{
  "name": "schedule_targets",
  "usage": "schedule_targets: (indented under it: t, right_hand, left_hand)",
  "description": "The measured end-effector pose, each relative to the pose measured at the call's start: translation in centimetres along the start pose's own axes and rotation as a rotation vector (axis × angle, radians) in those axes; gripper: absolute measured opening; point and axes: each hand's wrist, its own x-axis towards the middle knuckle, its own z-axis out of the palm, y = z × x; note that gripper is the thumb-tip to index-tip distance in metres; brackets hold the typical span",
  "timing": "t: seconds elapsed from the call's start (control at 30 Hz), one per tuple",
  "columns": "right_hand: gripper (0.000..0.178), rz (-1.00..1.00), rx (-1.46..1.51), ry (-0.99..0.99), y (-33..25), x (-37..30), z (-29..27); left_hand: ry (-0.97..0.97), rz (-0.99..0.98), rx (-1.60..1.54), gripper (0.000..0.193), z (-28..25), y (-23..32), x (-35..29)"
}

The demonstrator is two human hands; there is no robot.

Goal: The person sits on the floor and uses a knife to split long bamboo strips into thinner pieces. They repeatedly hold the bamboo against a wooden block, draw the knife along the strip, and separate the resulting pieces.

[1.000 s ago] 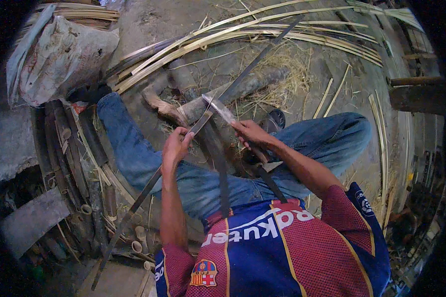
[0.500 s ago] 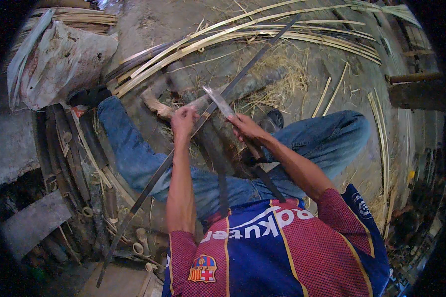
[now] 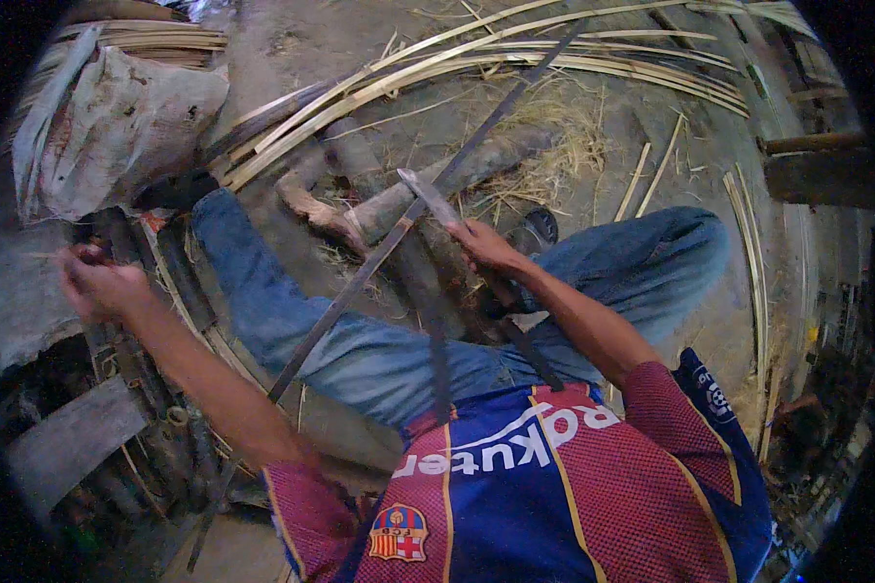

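My right hand (image 3: 486, 245) is closed round a knife (image 3: 426, 197) with a broad, pale blade. The blade crosses over a long dark strip (image 3: 345, 296), apparently bamboo, close to where the strip passes over a branching piece of wood (image 3: 399, 209). The strip slants from the far right, over my left leg, down to the near left. My left hand (image 3: 102, 284) is off the strip, out to the far left, with its fingers drawn together. A thin pale sliver seems to show at the fingertips, too small and blurred to name.
Long pale split strips (image 3: 389, 83) curve across the floor ahead. Thin shavings (image 3: 559, 165) lie beside the wood. At left are a whitish sack (image 3: 126, 126), dark poles (image 3: 180, 272) and a flat board (image 3: 78, 437). More strips (image 3: 744, 262) lie at right.
My left hand has let go of the strip by the blade and swung far out to the left. The right hand and knife have stayed nearly in place.
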Motion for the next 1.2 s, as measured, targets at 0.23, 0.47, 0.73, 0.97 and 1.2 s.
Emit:
schedule_targets:
  t: [0.23, 0.47, 0.73, 0.97, 1.2]
  right_hand:
    - [0.047, 0.001, -0.035, 0.094, -0.3, -0.6, -0.1]
    - [0.055, 0.191, -0.072, 0.159, -2.9, -1.7, -0.8]
    - [0.037, -0.422, -0.706, 0.628, -6.4, -2.8, -2.5]
    - [0.036, -0.199, -0.982, 0.601, -2.7, -1.6, -8.0]
    - [0.049, -0.270, -0.732, 0.079, -5.7, -6.3, 1.6]
  left_hand:
    - [-1.090, -0.162, -0.082, 0.034, 6.7, 2.1, -5.5]
    - [-1.979, -0.273, 0.674, 0.048, -6.7, 2.4, -23.7]
    - [-1.728, -0.884, 0.337, 0.043, -2.5, 2.5, -27.6]
    - [-1.527, -0.321, 0.798, 0.040, -0.2, 0.9, -33.2]
    - [-1.394, -0.161, 0.926, 0.038, -1.0, 1.4, -34.1]
